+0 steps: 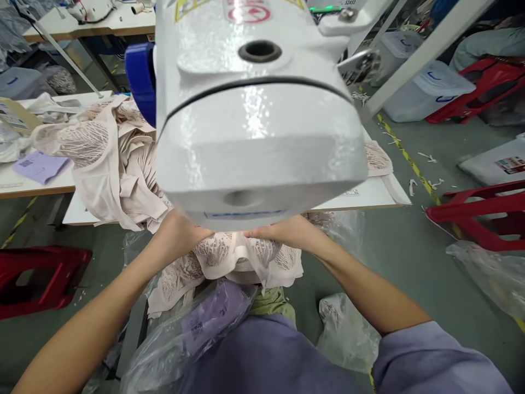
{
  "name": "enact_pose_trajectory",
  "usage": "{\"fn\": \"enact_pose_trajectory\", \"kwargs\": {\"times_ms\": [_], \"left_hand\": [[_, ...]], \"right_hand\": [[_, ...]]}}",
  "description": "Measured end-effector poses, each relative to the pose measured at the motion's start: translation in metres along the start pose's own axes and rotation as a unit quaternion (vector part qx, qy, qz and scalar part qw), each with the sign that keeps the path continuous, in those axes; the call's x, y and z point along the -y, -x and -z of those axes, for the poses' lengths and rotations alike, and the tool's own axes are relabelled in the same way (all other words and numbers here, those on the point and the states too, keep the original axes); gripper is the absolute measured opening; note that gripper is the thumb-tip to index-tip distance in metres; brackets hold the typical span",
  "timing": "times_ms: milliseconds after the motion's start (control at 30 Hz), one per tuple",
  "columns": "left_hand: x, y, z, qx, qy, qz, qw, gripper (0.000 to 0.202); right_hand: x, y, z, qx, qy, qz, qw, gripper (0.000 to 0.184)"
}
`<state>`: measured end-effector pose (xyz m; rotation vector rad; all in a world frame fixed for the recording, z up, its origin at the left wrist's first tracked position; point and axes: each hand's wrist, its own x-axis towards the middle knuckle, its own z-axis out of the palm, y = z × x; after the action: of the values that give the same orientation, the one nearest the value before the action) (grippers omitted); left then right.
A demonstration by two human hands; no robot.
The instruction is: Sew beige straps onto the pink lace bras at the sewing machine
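Note:
A beige lace bra [240,254] hangs at the table's front edge, below the white head of a sewing machine [262,142]. My left hand [178,235] grips the bra's upper edge on the left, thumb pointing inward. On the other side my right hand [283,231] holds the same edge, its thumb also turned to the middle. The machine head hides the rest of the fingers of both hands, and the needle area too. More beige lace pieces [172,282] hang beneath and beside the bra, over my lap.
A pile of beige bras [131,164] lies left of the machine, near a purple paper [40,166]. Plastic bags [164,350] hang by my lap. Red stools [45,279] and lidded plastic boxes [430,90] stand around. A white post [426,54] rises at right.

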<state>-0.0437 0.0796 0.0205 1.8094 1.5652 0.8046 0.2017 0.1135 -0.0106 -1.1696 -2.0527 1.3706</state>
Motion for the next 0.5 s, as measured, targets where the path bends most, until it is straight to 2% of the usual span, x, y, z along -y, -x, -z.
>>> {"fn": "enact_pose_trajectory", "kwargs": {"times_ms": [67,233,367,500], "left_hand": [[-0.005,-0.003,0.001,0.025,-0.027,-0.036,0.999,0.034],[-0.003,-0.005,0.004,0.014,-0.087,-0.084,0.993,0.038],[0.009,-0.003,0.004,0.016,-0.099,-0.097,0.990,0.033],[0.016,-0.003,0.003,0.020,-0.086,-0.098,0.991,0.036]], "right_hand": [[0.000,-0.003,0.001,0.001,-0.007,0.006,1.000,0.031],[-0.007,-0.011,0.004,0.000,-0.012,0.031,0.999,0.038],[-0.008,-0.011,0.006,-0.003,-0.012,0.037,0.999,0.040],[0.000,-0.008,0.007,0.007,-0.022,0.007,1.000,0.039]]}}
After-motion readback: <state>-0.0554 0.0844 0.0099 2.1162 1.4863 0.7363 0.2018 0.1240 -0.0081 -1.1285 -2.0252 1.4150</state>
